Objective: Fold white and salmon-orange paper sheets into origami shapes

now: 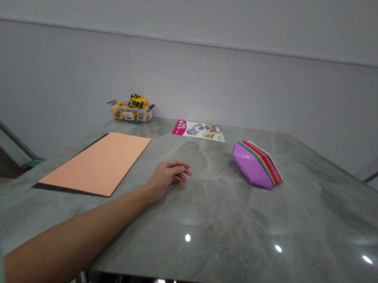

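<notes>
The left hand (166, 178), fingers (180, 164) curled a bit, was between a peach sheet (96, 163) and a purple, rainbow-edged stack (254, 167). Farther back on the gray table (226, 226) sat a picture sheet (199, 131) and a clear box (128, 115) of yellow toys (138, 102).

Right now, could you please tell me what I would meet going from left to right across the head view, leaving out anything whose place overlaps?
Orange sheet, left hand, purple object with rainbow stripes.
</notes>
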`<action>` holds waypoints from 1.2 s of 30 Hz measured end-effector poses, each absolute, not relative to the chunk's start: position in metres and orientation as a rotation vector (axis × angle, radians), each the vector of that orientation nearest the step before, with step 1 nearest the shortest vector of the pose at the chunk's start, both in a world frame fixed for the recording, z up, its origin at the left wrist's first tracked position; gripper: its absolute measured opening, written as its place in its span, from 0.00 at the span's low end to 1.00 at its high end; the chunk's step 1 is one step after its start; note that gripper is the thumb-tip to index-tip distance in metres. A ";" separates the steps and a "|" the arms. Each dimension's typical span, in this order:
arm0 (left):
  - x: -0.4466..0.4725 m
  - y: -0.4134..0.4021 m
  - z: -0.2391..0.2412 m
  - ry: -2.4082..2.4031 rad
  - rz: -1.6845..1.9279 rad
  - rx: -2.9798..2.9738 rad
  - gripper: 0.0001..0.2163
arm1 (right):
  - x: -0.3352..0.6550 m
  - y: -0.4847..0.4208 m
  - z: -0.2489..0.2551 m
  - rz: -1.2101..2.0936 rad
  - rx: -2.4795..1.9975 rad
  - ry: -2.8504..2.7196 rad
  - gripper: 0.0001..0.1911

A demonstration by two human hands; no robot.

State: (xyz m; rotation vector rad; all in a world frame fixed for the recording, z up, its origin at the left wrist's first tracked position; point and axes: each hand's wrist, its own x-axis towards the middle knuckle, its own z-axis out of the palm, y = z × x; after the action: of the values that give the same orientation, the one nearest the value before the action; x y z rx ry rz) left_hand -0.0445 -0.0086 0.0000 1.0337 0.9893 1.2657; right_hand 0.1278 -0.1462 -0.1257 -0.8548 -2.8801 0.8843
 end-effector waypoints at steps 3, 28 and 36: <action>-0.043 -0.009 0.001 0.990 1.265 1.032 0.09 | 0.125 -0.138 -0.140 1.221 -1.187 -2.808 0.32; -0.046 -0.007 -0.001 0.957 1.278 1.006 0.09 | 0.124 -0.142 -0.133 1.245 -1.185 -2.721 0.33; -0.045 -0.007 0.000 0.951 1.274 0.999 0.10 | 0.124 -0.143 -0.122 1.305 -1.319 -2.748 0.33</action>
State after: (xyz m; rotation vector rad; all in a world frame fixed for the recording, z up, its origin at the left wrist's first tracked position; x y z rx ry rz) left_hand -0.0455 -0.0071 0.0000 0.9986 0.9511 1.2736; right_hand 0.1240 -0.1432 -0.1221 -1.3189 -2.7475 1.3046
